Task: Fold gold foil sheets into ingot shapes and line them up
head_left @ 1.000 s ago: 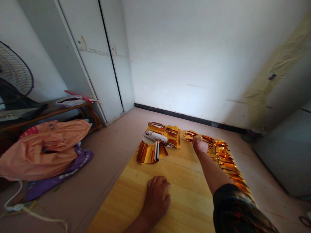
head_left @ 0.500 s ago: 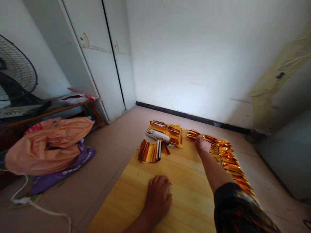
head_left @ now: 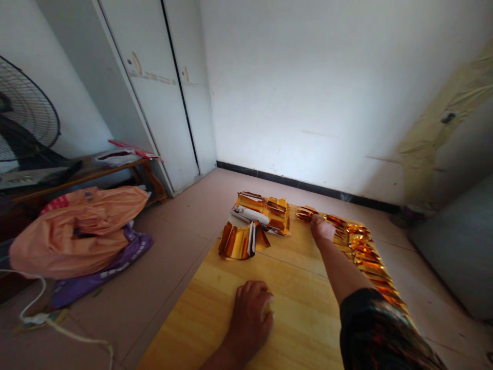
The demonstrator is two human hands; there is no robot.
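My left hand (head_left: 252, 316) rests on the wooden table (head_left: 215, 298), holding nothing, its fingers loosely bent and the thumb apart from them. At the far right of the table, my right hand (head_left: 322, 230) is closed at a folded gold foil paper (head_left: 307, 213); the fingertips are partly hidden. A long row of folded gold foil papers (head_left: 365, 252) lines the table's right edge, running under and past my right forearm. Left of that hand lies a stack of curved gold foil sheets (head_left: 277, 209) with a white roll-like piece (head_left: 250, 214) on it. A smaller curved bundle of gold foil sheets (head_left: 236, 244) sits nearer.
A white wall and grey cabinets (head_left: 154, 92) stand beyond the tiled floor. To the left are a fan (head_left: 26, 113), a low wooden bench (head_left: 134, 167), an orange plastic bag (head_left: 96, 210), a purple bag (head_left: 115, 267) and a white cord (head_left: 77, 334).
Both hands keep nearly the same places. The view has shifted very slightly; the foil stacks have not moved on the table.
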